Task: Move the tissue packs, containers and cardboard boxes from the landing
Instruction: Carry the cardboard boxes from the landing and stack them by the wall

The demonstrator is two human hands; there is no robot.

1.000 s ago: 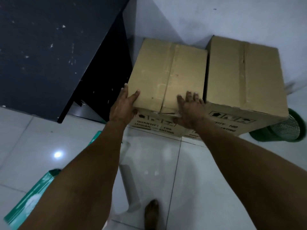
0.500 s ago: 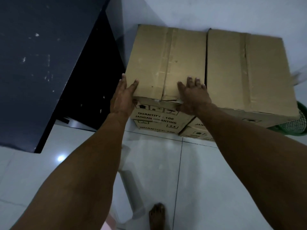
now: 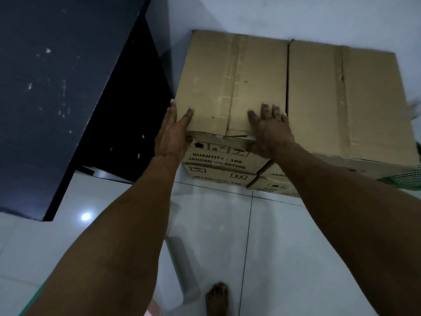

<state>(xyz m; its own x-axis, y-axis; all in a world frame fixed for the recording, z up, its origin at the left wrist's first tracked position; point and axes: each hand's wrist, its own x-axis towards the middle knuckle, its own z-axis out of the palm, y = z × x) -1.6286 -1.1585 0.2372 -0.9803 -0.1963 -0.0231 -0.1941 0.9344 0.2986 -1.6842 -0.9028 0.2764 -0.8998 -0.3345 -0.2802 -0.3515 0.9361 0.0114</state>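
Two stacks of brown cardboard boxes stand side by side against the white wall. The upper left box (image 3: 232, 83) rests on a lower box (image 3: 218, 175) printed "QUANTITY : 100". My left hand (image 3: 173, 135) grips its near left corner, thumb on the top face. My right hand (image 3: 270, 131) lies flat on its top near the right front corner, fingers spread. The upper right box (image 3: 348, 101) touches it along a narrow seam and sits on another box (image 3: 273, 185).
A dark cabinet (image 3: 57, 92) stands close on the left of the boxes. A green mesh basket (image 3: 407, 176) peeks out at the right behind the boxes. A white plastic object (image 3: 180, 265) lies on the tiled floor by my bare foot (image 3: 217, 297).
The left box has slid back against the wall, level with the right box, with both hands still on it. The view has moved closer and the green packs at lower left have left the frame.
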